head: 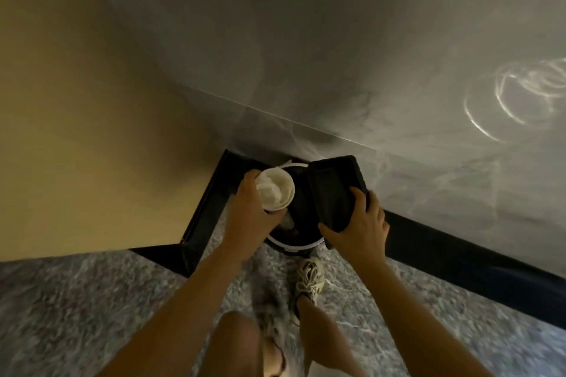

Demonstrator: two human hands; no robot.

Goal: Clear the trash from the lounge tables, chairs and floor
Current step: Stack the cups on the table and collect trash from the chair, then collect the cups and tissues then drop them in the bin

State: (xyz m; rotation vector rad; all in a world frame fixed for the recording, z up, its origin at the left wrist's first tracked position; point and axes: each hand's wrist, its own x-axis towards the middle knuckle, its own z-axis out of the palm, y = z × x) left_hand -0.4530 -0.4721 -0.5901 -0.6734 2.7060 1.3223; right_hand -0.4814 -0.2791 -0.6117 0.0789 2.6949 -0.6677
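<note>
My left hand [251,211] grips a paper cup [275,190] stuffed with crumpled white tissue, held upright over the left side of a round trash bin [294,243] with a white rim. Over the bin's right side, my right hand [361,223] holds a black plastic food container [333,190], tilted with its far end up. The bin stands on the floor in a wall corner; its inside is dark and mostly hidden by the cup and container.
A beige wall [92,131] rises on the left and a grey marbled wall [367,55] behind and to the right, both with black skirting [459,251]. The floor [92,300] is speckled grey stone. My shoe [309,278] is close to the bin.
</note>
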